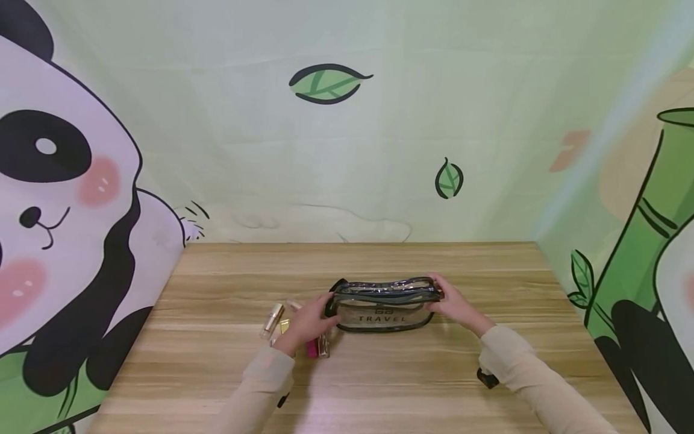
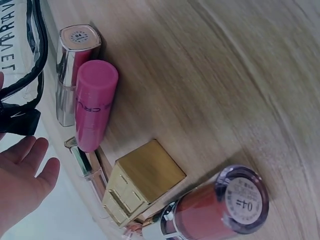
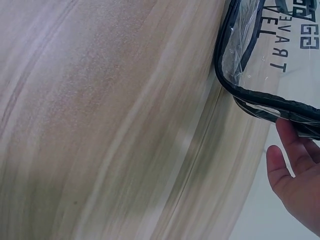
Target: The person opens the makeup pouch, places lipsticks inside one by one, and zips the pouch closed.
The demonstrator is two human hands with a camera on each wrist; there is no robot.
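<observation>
Clear TRAVEL zip pouch [image 1: 385,313], held at both ends
Left hand [image 1: 308,322] grips one end, right hand [image 1: 458,306] the other, fingers curled round it; it's mid wood-grain table [image 1: 401,386], beside a pink tube [image 2: 96,107].

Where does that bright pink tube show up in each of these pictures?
Head: pink tube low, slightly left of centre, just below the left hand.
Left wrist: left side, slightly above mid-height.
Right wrist: not in view.
Shared landmark: clear TRAVEL bag, in all three.
</observation>
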